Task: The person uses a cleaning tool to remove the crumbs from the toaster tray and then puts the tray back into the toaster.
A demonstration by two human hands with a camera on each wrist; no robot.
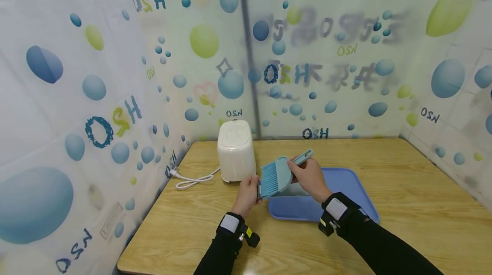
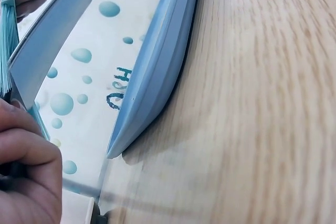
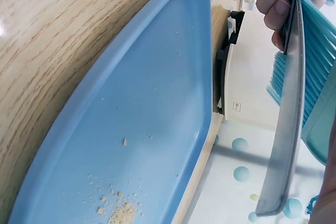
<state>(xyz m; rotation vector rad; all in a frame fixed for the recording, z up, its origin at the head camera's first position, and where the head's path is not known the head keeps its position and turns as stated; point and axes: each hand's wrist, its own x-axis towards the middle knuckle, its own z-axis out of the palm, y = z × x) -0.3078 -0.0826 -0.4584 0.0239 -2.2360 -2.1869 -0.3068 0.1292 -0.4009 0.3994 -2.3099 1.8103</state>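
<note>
My left hand (image 1: 247,194) grips the dark end of a thin grey metal crumb tray (image 3: 289,114), which is tilted above the blue tray (image 1: 349,181). A light blue brush (image 1: 282,172) is in my right hand (image 1: 308,175), pinched near the base of its handle. Its bristles (image 3: 317,40) lie along the face of the crumb tray, close to the left fingers. Pale crumbs (image 3: 123,213) are scattered on the blue tray below. In the head view the brush hides much of the crumb tray.
A white toaster (image 1: 235,151) stands behind my left hand, its white cord and plug (image 1: 192,179) lying to the left. All sits on a wooden table (image 1: 184,232). Patterned curtains (image 1: 330,74) enclose the back and sides.
</note>
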